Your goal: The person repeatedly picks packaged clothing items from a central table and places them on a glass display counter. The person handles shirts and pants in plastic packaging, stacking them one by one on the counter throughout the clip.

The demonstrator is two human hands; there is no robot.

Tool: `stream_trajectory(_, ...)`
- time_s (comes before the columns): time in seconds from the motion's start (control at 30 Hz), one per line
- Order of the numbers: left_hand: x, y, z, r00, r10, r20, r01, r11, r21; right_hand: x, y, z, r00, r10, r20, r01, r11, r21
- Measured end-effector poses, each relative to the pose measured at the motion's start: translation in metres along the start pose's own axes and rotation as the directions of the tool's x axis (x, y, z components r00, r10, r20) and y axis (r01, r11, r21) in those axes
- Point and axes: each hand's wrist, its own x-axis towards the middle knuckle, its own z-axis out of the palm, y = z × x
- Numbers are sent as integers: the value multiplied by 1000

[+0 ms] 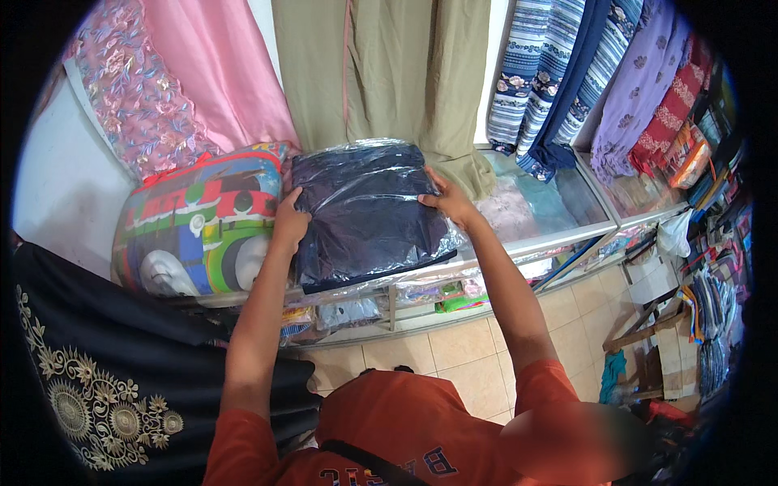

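A folded dark navy cloth in clear plastic wrap (364,219) lies flat on the glass-topped display case in front of me. My left hand (292,222) is at its left edge, with the thumb on the plastic. On its upper right side rests my right hand (450,200), fingers spread along the edge and thumb on top. Whether either hand grips the package or only touches it cannot be told. Close beside my left hand stands a plump bag with a colourful train print (200,225) and red trim.
The glass display case (547,234) runs to the right, with packed goods inside. Olive curtains (383,73), pink fabric (213,67) and blue patterned curtains (541,73) hang behind. Black cloth with gold embroidery (121,389) hangs at lower left. Wooden frames (662,346) and stacked clothes (717,340) stand right.
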Motion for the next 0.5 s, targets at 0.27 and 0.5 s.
stream_trajectory(0.27,-129,24,-8,978,205,42,-209,969,135,-106,3,-10,965,38,-260,-21,998,67)
stream_trajectory(0.5,-167,25,-12,975,193,107,-215,938,272,-166,-8,33,975,-102,-196,91,994,-64)
